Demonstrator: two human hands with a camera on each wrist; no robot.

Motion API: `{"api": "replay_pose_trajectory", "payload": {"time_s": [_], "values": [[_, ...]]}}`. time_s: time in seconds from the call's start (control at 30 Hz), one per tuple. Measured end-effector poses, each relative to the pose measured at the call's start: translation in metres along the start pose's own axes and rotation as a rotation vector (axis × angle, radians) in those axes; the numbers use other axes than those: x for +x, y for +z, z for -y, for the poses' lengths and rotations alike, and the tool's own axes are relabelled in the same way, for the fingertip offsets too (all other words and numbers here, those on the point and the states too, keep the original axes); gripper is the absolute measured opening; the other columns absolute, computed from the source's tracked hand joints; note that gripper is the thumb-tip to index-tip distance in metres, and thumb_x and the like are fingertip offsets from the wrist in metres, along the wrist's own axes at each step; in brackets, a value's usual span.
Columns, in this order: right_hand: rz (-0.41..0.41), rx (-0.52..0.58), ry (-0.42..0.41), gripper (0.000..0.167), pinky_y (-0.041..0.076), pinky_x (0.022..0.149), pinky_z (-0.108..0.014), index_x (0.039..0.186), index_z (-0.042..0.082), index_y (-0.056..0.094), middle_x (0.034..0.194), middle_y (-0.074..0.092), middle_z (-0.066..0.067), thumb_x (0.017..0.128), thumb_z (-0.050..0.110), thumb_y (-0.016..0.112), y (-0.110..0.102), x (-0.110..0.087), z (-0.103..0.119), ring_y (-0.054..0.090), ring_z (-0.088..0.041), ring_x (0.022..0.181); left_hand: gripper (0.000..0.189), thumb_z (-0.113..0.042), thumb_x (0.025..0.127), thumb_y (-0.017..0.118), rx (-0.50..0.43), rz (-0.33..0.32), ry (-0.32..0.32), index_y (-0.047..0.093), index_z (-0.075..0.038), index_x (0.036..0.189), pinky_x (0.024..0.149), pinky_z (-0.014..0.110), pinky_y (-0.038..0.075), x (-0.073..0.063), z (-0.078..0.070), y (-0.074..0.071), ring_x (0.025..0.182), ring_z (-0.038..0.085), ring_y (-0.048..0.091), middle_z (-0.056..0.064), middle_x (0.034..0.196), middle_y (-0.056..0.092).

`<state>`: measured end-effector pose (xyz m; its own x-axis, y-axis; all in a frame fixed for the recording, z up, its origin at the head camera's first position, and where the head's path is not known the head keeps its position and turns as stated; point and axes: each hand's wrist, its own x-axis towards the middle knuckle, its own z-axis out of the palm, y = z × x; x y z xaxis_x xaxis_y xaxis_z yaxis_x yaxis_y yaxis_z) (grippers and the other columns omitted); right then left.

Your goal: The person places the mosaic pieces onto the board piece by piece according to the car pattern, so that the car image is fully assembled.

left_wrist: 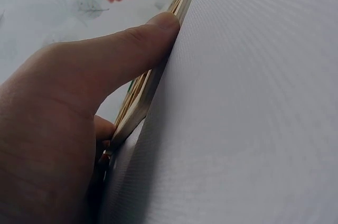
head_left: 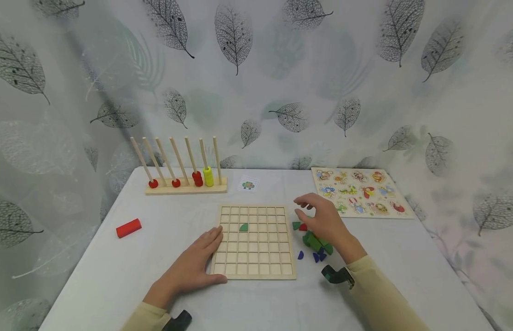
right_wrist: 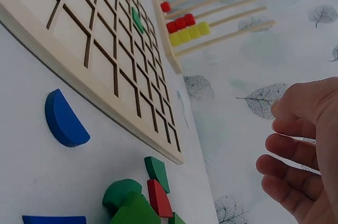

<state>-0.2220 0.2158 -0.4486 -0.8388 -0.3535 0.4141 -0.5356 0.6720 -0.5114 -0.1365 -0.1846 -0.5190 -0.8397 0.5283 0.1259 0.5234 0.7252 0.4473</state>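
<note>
A square wooden grid board (head_left: 253, 277) lies in the middle of the table, with one green quarter-circle piece (head_left: 244, 227) in a cell towards its upper left. Along the board's left side rests my left hand (head_left: 194, 262); its thumb (left_wrist: 134, 49) touches the near edge. My right hand (head_left: 322, 218) hovers right of the board, fingers loosely bent, with nothing between them. Below it is a small heap of green blocks (head_left: 313, 242), with a red piece (right_wrist: 159, 198) and a green piece (right_wrist: 157, 174) beside it. A blue half-circle piece (right_wrist: 66, 119) lies nearer the board.
At the back left stands a wooden peg rack (head_left: 186, 189) with red and yellow beads. A small picture card (head_left: 248, 184) lies beside it. An insect picture board (head_left: 360, 193) is at the back right. A red cylinder (head_left: 129, 228) lies on the left of the table.
</note>
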Motion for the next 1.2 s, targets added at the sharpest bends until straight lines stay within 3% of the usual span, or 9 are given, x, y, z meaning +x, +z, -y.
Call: {"api": "replay_pose_trajectory", "payload": {"time_s": [0.27, 0.43, 0.7, 1.2], "values": [[-0.024, -0.033, 0.04, 0.024, 0.061, 0.089, -0.053, 0.122, 0.006, 0.078, 0.117, 0.076, -0.007, 0.098, 0.009, 0.08, -0.006, -0.002, -0.008, 0.069, -0.026, 0.104, 0.116, -0.077, 0.088, 0.074, 0.007, -0.003, 0.025, 0.038, 0.002, 0.166, 0.128, 0.051, 0.028, 0.0, 0.002, 0.0, 0.163, 0.03, 0.026, 0.012, 0.177, 0.029], [-0.036, -0.049, 0.055, 0.025, 0.06, 0.086, -0.049, 0.122, 0.008, 0.078, 0.117, 0.077, -0.006, 0.097, 0.01, 0.081, -0.01, -0.006, -0.015, 0.069, -0.026, 0.103, 0.113, -0.073, 0.089, 0.074, 0.001, -0.009, 0.035, 0.038, 0.002, 0.166, 0.128, 0.053, 0.028, 0.0, 0.002, -0.001, 0.162, 0.031, 0.026, 0.013, 0.176, 0.03], [-0.041, -0.044, 0.063, 0.026, 0.06, 0.085, -0.054, 0.121, 0.007, 0.078, 0.116, 0.077, -0.01, 0.095, 0.008, 0.083, -0.013, -0.011, -0.026, 0.07, -0.033, 0.103, 0.114, -0.074, 0.088, 0.075, -0.005, -0.009, 0.02, 0.039, 0.0, 0.166, 0.128, 0.052, 0.029, -0.001, 0.002, 0.001, 0.162, 0.03, 0.026, 0.011, 0.176, 0.03], [-0.03, -0.068, 0.135, 0.031, 0.062, 0.091, -0.055, 0.122, 0.003, 0.077, 0.117, 0.076, -0.01, 0.094, 0.01, 0.086, -0.014, -0.024, -0.046, 0.07, -0.029, 0.105, 0.114, -0.076, 0.088, 0.074, -0.004, -0.009, 0.014, 0.04, 0.0, 0.166, 0.128, 0.052, 0.028, -0.001, 0.002, 0.002, 0.163, 0.029, 0.026, 0.009, 0.177, 0.03]]}}
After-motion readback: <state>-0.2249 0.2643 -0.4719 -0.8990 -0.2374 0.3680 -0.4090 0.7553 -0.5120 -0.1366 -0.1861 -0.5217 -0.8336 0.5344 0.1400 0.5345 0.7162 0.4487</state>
